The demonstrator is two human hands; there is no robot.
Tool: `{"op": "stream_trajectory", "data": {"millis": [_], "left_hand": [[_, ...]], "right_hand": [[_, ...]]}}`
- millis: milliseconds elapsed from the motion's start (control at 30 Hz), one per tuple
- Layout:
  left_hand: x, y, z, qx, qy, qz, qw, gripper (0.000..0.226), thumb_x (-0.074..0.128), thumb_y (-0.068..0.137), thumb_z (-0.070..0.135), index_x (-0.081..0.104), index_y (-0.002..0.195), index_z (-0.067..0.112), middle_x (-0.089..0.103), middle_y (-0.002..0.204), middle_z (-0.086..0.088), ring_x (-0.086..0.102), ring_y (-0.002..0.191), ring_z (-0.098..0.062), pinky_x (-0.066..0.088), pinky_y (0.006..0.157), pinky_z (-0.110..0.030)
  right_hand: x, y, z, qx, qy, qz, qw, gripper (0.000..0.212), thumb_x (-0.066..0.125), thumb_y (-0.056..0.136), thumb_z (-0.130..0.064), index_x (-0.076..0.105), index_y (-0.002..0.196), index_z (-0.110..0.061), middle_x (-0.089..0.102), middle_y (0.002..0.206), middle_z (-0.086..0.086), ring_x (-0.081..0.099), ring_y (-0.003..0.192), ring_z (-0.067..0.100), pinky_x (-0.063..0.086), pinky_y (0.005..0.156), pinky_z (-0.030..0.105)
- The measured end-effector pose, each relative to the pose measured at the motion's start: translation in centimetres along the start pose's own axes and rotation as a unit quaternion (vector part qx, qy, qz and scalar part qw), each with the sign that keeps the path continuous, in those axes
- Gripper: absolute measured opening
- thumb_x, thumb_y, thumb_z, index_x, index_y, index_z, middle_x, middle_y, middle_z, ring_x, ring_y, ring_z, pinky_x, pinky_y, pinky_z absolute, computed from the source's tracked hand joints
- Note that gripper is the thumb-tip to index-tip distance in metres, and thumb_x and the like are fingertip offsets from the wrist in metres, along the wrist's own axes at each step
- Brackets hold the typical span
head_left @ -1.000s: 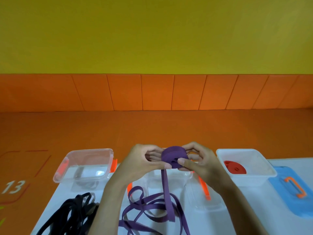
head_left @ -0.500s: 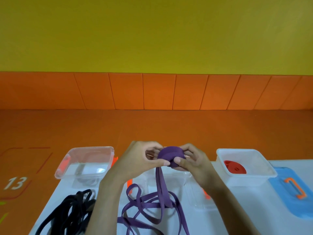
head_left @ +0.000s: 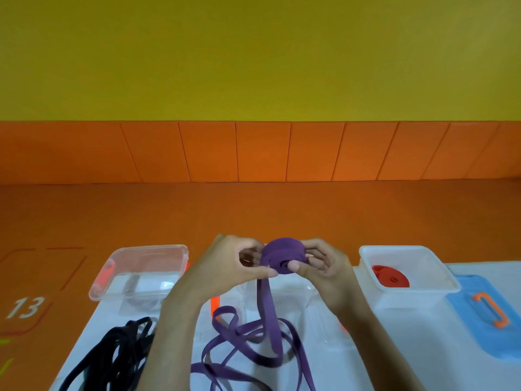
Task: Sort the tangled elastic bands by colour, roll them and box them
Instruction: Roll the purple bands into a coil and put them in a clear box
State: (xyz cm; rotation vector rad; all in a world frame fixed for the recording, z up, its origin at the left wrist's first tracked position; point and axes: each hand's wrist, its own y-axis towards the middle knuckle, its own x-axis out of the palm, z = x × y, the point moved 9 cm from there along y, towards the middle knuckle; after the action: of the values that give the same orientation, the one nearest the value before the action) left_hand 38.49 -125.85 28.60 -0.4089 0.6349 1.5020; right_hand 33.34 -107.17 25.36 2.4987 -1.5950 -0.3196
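A purple roll of elastic band (head_left: 283,253) is held above the table between both hands. My left hand (head_left: 231,266) pinches its near left side with thumb and fingers; my right hand (head_left: 324,266) grips its right side, thumb on the front face. A loose purple tail (head_left: 266,311) hangs from the roll into a purple tangle (head_left: 248,354) on the white table (head_left: 417,359). A black tangle of bands (head_left: 112,354) lies at the lower left. A red roll (head_left: 390,275) sits inside the white box (head_left: 408,255) on the right.
A clear plastic box (head_left: 146,252) with an orange clip stands at the left. Another clear box (head_left: 307,306) sits under my hands, partly hidden. A blue lid (head_left: 485,325) with an orange handle lies at the right edge. Orange floor beyond the table.
The roll has turned a little between my fingers and taken up some of the purple tail. Both hands stay at the same spot above the middle box.
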Motion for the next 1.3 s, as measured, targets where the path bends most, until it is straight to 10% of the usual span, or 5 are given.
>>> {"op": "stream_trajectory", "data": {"millis": [300,567,800,1033,1300], "left_hand": [[0.3,-0.4,-0.2,0.006,-0.064,-0.006,0.998,0.020,0.093,0.081,0.032,0.083,0.098,0.030,0.082,0.094,0.017,0.078,0.090,-0.004,0.059,0.080,-0.017],[0.7,-0.6,-0.8,-0.018,-0.003,-0.023,1.000,0.023,0.095,0.077,0.027,0.084,0.097,0.024,0.081,0.086,0.014,0.076,0.082,-0.003,0.062,0.078,-0.022],[-0.6,-0.6,-1.2,-0.014,-0.092,0.017,0.995,0.028,0.096,0.077,0.022,0.082,0.101,0.028,0.083,0.094,0.012,0.079,0.090,-0.009,0.062,0.080,-0.025],[1.3,-0.5,-1.3,0.003,-0.024,0.000,1.000,0.027,0.094,0.078,0.025,0.082,0.101,0.031,0.080,0.094,0.021,0.075,0.090,-0.001,0.058,0.082,-0.018],[1.0,-1.5,-3.0,-0.039,-0.236,0.011,0.971,0.029,0.094,0.080,0.013,0.083,0.105,0.025,0.084,0.104,0.001,0.081,0.096,-0.017,0.060,0.082,-0.019]], "right_hand": [[2.1,-1.2,3.4,0.076,0.186,-0.037,0.979,0.040,0.087,0.083,-0.025,0.068,0.110,-0.001,0.073,0.124,0.016,0.068,0.123,0.039,0.057,0.104,0.055],[1.9,0.9,-1.9,-0.027,-0.146,-0.097,0.984,0.039,0.086,0.087,-0.021,0.076,0.102,-0.056,0.078,0.106,-0.027,0.073,0.101,0.002,0.056,0.087,0.015],[1.0,0.1,1.4,0.080,0.087,0.001,0.993,0.035,0.085,0.078,-0.020,0.077,0.111,-0.010,0.080,0.110,0.009,0.078,0.103,0.025,0.065,0.076,0.032],[1.6,-0.1,0.7,0.026,-0.092,-0.081,0.992,0.028,0.088,0.086,-0.018,0.077,0.110,-0.027,0.080,0.102,-0.012,0.076,0.100,0.010,0.061,0.081,0.020],[1.8,-1.2,3.4,0.087,0.172,-0.043,0.980,0.025,0.080,0.092,-0.015,0.073,0.115,-0.009,0.073,0.124,0.017,0.073,0.115,0.035,0.065,0.088,0.042]]}}
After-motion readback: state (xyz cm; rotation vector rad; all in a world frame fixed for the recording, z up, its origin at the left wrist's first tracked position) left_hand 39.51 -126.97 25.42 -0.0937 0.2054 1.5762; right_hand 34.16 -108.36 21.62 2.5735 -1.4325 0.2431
